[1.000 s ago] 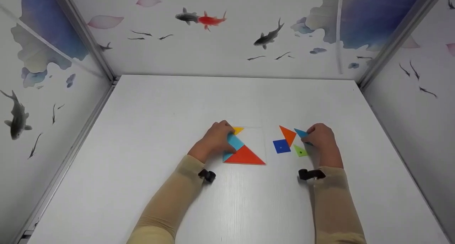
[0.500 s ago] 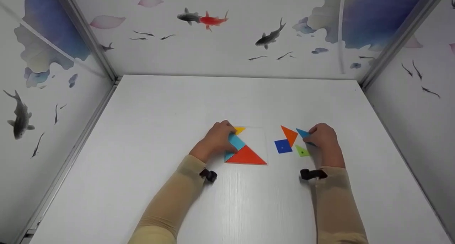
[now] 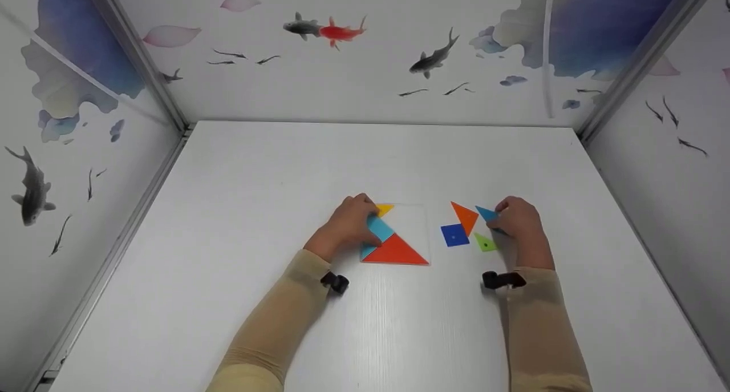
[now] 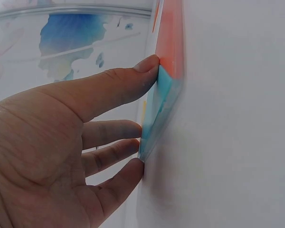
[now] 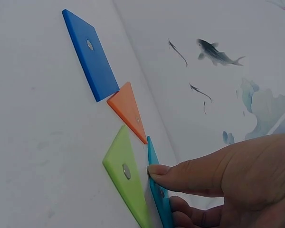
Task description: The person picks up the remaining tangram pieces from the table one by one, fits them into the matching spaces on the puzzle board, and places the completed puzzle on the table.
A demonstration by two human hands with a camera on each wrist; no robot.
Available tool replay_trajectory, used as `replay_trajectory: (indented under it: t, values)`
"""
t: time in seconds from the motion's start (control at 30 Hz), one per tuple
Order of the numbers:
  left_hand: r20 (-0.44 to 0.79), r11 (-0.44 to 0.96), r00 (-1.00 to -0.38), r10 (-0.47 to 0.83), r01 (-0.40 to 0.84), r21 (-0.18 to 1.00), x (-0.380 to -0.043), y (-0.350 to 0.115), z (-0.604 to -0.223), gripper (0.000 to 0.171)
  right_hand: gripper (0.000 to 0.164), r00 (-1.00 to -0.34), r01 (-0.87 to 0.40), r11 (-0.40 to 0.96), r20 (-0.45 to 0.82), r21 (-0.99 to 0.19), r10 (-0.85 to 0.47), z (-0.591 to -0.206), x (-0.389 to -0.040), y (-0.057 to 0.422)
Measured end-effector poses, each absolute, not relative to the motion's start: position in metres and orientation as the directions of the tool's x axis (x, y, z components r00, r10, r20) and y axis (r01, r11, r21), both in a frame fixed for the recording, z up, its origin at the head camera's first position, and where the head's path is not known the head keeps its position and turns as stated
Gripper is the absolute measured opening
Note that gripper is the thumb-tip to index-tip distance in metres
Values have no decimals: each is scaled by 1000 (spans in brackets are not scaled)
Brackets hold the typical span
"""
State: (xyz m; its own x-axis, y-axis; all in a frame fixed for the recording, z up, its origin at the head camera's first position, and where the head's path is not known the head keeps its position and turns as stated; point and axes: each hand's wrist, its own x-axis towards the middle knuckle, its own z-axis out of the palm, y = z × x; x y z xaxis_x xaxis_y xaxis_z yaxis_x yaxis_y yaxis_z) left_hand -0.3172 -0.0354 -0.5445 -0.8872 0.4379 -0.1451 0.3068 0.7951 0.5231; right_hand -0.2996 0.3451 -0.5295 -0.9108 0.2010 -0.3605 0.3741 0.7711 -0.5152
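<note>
My left hand [image 3: 347, 223] rests at the left side of a clear square tray [image 3: 426, 232]. In the left wrist view its thumb touches the face of the tray and the other fingertips meet the edge. A red triangle [image 3: 396, 251], a light-blue piece [image 3: 378, 226] and a yellow piece [image 3: 385, 210] lie in the tray, the last two partly covered by that hand. My right hand [image 3: 518, 216] pinches a blue tangram piece [image 5: 155, 166] between thumb and fingers. Its pointed end shows in the head view, while the hand hides the other end.
Left of the right hand lie an orange triangle [image 3: 465, 217], a dark-blue square [image 3: 454, 235] and a lime-green piece [image 3: 485, 242]. The orange one meets the square's corner. A white table [image 3: 285, 169] bears everything, with printed panels [image 3: 365, 84] around it.
The whole view shifts slightly between the first two frames. Both hands and all the pieces keep nearly the same places, with the right hand still at the blue tangram piece.
</note>
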Motion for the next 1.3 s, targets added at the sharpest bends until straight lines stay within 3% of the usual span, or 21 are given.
replay_trajectory:
  t: [0.53, 1.3]
  values:
    - [-132, 792, -893, 431, 304, 529, -315, -35, -543, 65, 47, -917, 378, 761, -329, -527, 228, -537, -301, 350]
    - [-102, 772, -881, 462, 342, 536, -316, -36, -544, 65, 42, -898, 433, 613, -375, -661, 229, -539, -304, 367]
